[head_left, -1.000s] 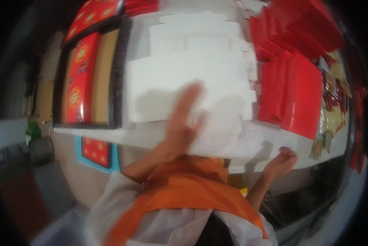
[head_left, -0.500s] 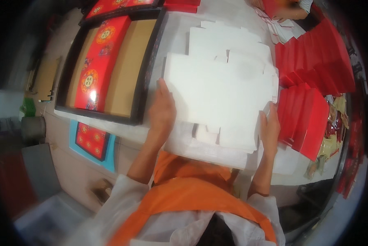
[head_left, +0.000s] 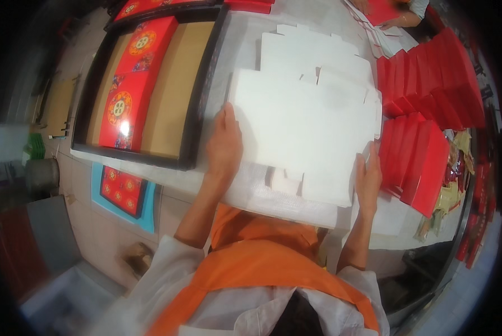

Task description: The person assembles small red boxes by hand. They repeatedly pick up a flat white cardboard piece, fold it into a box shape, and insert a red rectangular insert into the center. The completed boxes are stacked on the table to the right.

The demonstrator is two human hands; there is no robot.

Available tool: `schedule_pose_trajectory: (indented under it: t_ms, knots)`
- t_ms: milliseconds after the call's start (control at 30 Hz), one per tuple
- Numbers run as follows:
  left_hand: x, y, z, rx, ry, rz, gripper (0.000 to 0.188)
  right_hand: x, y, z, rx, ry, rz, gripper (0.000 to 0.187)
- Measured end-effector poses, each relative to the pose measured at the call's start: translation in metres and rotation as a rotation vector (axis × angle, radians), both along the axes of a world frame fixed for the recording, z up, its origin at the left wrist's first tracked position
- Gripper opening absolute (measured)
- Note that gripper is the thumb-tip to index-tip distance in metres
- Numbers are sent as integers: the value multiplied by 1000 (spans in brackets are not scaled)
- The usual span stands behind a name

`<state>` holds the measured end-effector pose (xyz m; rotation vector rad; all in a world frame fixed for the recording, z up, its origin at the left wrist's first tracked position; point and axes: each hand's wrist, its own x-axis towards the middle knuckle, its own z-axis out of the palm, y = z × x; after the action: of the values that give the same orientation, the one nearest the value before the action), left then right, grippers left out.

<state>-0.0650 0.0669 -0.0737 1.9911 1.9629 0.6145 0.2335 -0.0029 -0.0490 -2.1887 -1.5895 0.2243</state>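
A big white table [head_left: 251, 193] holds a flat pile of white card [head_left: 301, 123] in its middle. Red boxes [head_left: 416, 162] stand just right of it. The left hand [head_left: 225, 144] is at the pile's left edge, the right hand [head_left: 368, 176] at its right edge, both a bit bent; I can't tell if either grips.

Black tray [head_left: 198, 106]: is sitting just left of the left hand [head_left: 224, 143].
Red patterned piece [head_left: 130, 87]: is lying inside that tray.
Plain red boxes [head_left: 427, 162]: are standing in a bunch just right of the right hand [head_left: 368, 176].
Shiny packets [head_left: 448, 196]: are lying farther right of that hand.
Other person's hand [head_left: 405, 21]: is showing beside a red sheet [head_left: 381, 12], far ahead of the right hand.
Blue sheet [head_left: 148, 217]: is lying lower down, left of the left hand, holding a red box [head_left: 121, 191].
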Motion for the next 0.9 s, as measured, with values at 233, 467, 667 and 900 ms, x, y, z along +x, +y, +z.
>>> schedule_pose_trajectory:
  t_ms: [233, 467, 667, 900]
  knots:
    - [-12, 7, -8, 189, -472, -65, 32, 1, -1, -3, 13, 5, -7, 41]
    - [-10, 22, 12, 226, -94, 50, 8, 1, -1, -1, 1, 75, -14, 45]
    - [0, -1, 92, 706, -243, -413, 11, 3, 2, -1, 172, 263, -17, 55]
    - [-52, -27, 94, 158, -847, 90, 25, 8, -10, 31, 495, 656, -70, 47]
